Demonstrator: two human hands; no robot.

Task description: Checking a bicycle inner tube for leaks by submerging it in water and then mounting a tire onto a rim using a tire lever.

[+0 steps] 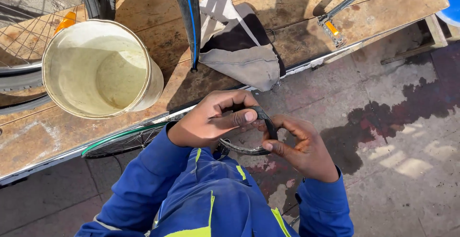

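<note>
Both hands grip one black rubber strip [268, 127], bent in a tight loop off the wooden worktop's near edge, over the ground. Left hand [211, 119] pinches the upper bend, right hand [302, 146] pinches the lower end. Loop sits between the grips, long axis roughly up-down. Bicycle wheel [129, 138] just beside left wrist; bucket [98, 69] on worktop.

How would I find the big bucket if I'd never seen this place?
Look at the long wooden platform across the top of the picture. At its left end, beside a bicycle wheel, lies the cream-coloured bucket, tipped so its open mouth faces you. It is the only round, pale, hollow thing there; the grey and black cloth to its right is flat and folded.
</note>
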